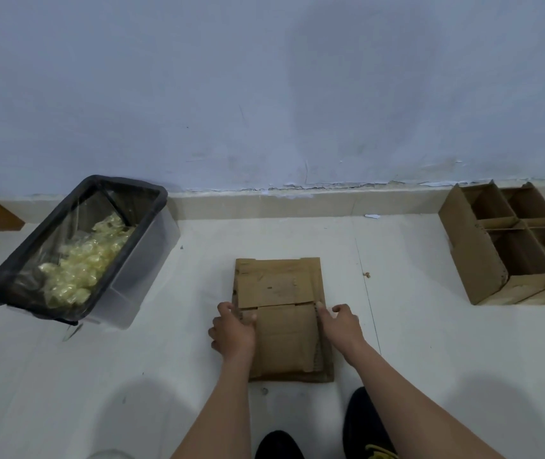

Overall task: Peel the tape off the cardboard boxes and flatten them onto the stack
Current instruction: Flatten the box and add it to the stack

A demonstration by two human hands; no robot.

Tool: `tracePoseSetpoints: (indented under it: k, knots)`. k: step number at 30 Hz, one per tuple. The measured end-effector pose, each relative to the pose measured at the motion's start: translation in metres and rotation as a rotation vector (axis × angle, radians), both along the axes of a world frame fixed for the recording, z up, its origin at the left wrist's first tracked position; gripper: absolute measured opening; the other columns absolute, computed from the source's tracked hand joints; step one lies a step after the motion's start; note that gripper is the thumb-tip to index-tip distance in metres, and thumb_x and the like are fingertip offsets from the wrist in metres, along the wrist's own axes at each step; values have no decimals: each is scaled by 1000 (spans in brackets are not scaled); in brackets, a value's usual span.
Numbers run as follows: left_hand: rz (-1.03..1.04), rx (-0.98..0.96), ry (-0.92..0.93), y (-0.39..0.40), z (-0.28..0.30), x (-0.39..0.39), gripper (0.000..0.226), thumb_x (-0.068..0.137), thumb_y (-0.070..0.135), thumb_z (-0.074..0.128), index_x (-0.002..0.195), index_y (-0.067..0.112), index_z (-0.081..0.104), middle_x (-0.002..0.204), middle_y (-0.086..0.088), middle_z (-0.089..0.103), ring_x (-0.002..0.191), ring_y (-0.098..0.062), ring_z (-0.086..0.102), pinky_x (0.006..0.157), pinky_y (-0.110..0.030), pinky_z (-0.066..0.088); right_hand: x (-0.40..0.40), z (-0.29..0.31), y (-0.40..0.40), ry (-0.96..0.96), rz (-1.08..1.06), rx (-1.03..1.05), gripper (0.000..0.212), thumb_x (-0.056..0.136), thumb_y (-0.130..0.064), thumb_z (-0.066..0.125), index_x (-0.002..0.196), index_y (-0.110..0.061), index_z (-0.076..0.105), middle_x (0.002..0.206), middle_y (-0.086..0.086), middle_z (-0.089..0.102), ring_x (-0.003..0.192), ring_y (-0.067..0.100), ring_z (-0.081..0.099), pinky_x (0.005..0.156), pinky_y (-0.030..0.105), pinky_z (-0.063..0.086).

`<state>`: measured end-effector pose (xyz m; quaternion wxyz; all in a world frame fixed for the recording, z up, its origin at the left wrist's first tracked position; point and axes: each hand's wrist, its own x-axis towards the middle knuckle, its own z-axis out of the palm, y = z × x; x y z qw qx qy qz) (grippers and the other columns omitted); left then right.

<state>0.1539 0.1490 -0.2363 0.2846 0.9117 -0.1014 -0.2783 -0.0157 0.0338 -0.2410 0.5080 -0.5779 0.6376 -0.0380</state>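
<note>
black shoes (pixel 368 425) at bottom edge, on pale floor (pixel 446 342), one with yellow laces; second shoe toe just left of it. both bare forearms reach forward from there to a flattened cardboard box (pixel 286 339) lying on top of the stack (pixel 277 279) of flat cardboard on the floor. left hand (pixel 233 329) sits on the left edge of the flattened piece, fingers (pixel 226 308) curled over that edge and gripping it, knuckles up. right hand (pixel 342 323) is at the right edge, index finger and thumb stretched forward and pressing along the corrugated side, other fingers (pixel 342 309) loosely curled just off the cardboard; cannot tell if it actually pinches the edge. flattened box lies between the two sets of fingers, its far end overlapping the stack's top sheet just beyond the fingertips. stack extends further from the fingers toward the wall (pixel 264 94). well left of the left fingers: clear plastic bin (pixel 152 260) with black rim and liner, holding a heap of crumpled yellowish tape (pixel 89 260). well right of the right fingers, near the skirting: four open cardboard boxes (pixel 509 246) grouped together, upright, touching each other. small white scrap (pixel 372 216) on the floor by the skirting, beyond the stack.
</note>
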Motion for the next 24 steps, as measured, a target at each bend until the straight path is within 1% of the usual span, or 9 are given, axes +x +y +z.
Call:
tracePoseSetpoints:
  k: [2,5,8,10,13,16,19,21,24]
  knots:
    - [-21,79,71,-3,-4,4,77,89,45,73,149,20,31,145,-19,46,134,-41,43,107,-52,39,3,-3,2,-13,19,125,86,90,-60,60,148,-5,30,148,17,41,133,34,46,101,40,45]
    - [-35,91,232,-4,-11,11,101,87,55,72,160,15,15,158,-19,34,143,-43,36,115,-54,36,8,-10,6,69,90,156,96,82,-60,70,146,-2,30,146,18,44,130,35,47,106,45,46]
    - [-89,115,265,-2,-19,17,99,84,59,72,157,14,23,156,-19,37,140,-41,40,114,-53,39,15,-11,10,205,157,128,91,81,-57,73,143,-4,32,143,19,42,130,35,45,107,45,44]
    - [-152,129,238,-1,-19,13,95,84,60,72,157,20,25,152,-18,40,137,-41,41,113,-52,40,16,-6,13,239,122,86,87,83,-49,75,143,-7,30,142,21,38,130,37,43,107,44,43]
    - [-224,172,130,-4,-12,-3,90,90,54,67,160,29,16,145,-21,37,131,-43,44,108,-48,40,16,-2,22,274,100,-74,71,87,-35,73,141,-10,35,137,19,43,125,37,46,100,44,44]
    - [-228,203,132,-9,-10,-20,91,89,58,66,160,36,13,143,-21,33,130,-44,42,110,-50,40,15,-3,25,262,58,-58,57,94,-19,61,143,-7,35,135,18,50,123,36,51,101,45,48]
    - [-242,261,164,-6,-16,-21,98,86,65,64,160,43,5,150,-22,27,137,-45,34,114,-53,34,12,-3,24,280,22,-21,60,94,-17,53,148,-8,29,142,20,43,128,39,45,105,45,42]
    - [-289,239,185,-5,-23,-22,98,90,65,59,160,40,-4,154,-22,30,138,-44,36,115,-52,34,13,-4,25,269,-5,13,65,95,-16,51,152,-9,22,148,20,35,133,40,41,108,46,39]
    - [-295,228,171,-7,-24,-27,90,99,57,50,161,34,-11,153,-22,37,135,-43,41,112,-51,37,14,-10,27,261,26,40,66,93,-14,52,152,-6,22,145,19,43,129,36,47,108,46,42]
